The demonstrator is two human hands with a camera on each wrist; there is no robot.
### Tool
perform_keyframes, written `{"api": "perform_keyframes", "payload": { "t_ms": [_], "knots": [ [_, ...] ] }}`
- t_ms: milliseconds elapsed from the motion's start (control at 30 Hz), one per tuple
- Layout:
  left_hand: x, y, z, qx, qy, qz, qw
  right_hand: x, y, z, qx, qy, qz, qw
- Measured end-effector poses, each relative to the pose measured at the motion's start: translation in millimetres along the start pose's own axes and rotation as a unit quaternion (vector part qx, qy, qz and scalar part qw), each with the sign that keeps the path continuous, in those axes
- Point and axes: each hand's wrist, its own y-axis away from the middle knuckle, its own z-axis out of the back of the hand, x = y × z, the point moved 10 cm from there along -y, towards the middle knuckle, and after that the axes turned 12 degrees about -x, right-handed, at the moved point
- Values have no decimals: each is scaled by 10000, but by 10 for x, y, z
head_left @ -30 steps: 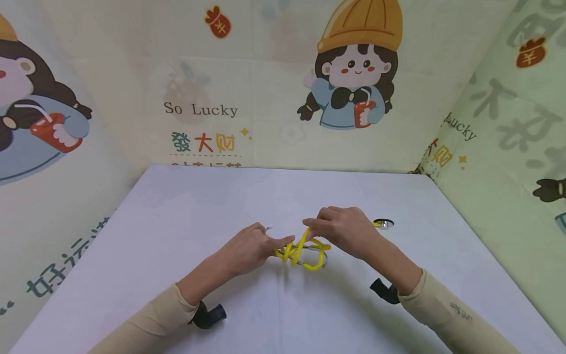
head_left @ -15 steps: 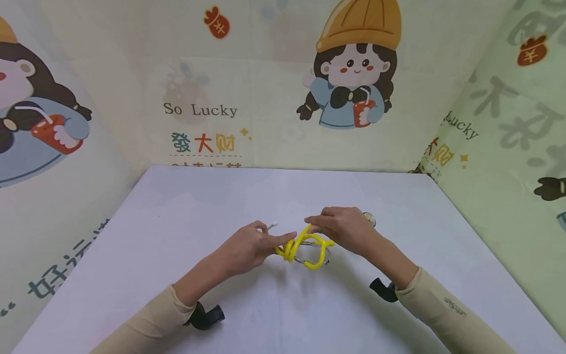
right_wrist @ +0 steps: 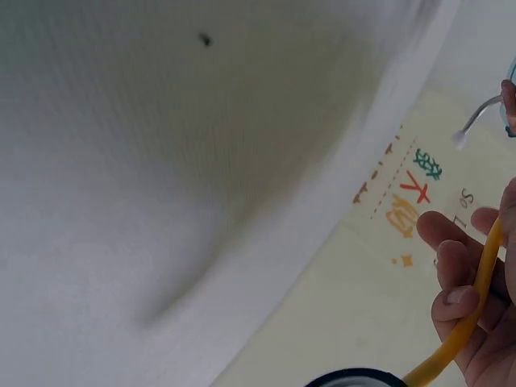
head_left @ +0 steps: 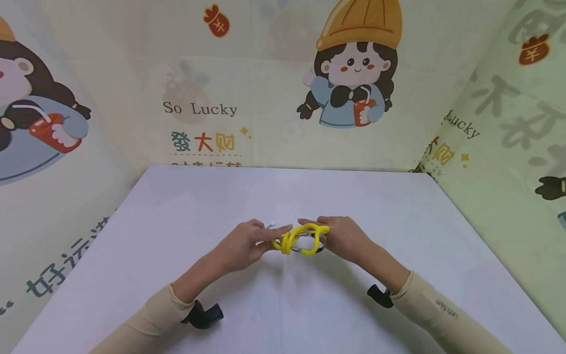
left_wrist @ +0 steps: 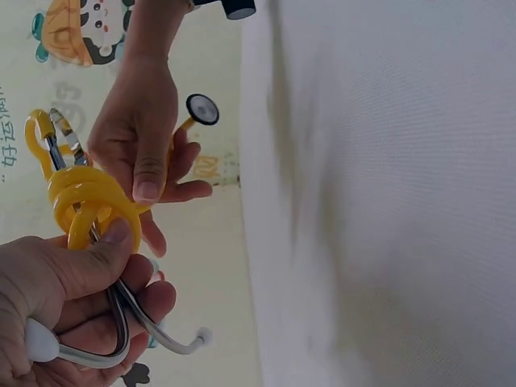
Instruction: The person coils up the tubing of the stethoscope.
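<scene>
A stethoscope (head_left: 287, 242) with yellow tubing is held up above the table between both hands. Its tubing is wound in a coil (left_wrist: 90, 193) around the metal ear tubes. My left hand (head_left: 240, 246) pinches coil and ear tubes between thumb and fingers; a white ear tip (left_wrist: 40, 340) shows beside the palm. With the thumb against the fingers, my right hand (head_left: 349, 240) holds the free length of yellow tube (right_wrist: 484, 278). The round chest piece (left_wrist: 202, 110) hangs out past that hand in the left wrist view; in the head view it is hidden.
A white table (head_left: 212, 196) spreads under the hands, with printed cloth walls (head_left: 274, 88) behind and at the sides. Black wrist-worn devices (head_left: 203, 315) stick out below both sleeves.
The right hand has moved down and slightly toward the left hand, drawing the loose tube loop into the coil. The coil looks tighter, and the chest piece has slipped behind the right hand.
</scene>
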Motion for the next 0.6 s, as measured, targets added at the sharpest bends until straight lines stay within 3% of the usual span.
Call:
{"api": "perform_keyframes", "payload": {
  "t_ms": [133,267,433,600],
  "knots": [
    [66,-35,23,-253,578,157,9979,-2,38,-89,258,173,-342,9989],
    [129,-66,25,-404,1032,415,9930,58,50,-89,192,23,-442,9988],
    [233,-91,20,-493,1012,1001,9886,154,76,-51,-60,-279,-398,9988],
    [360,-96,0,-455,743,1545,9841,241,136,-78,109,-316,-450,9984]
  ]
}}
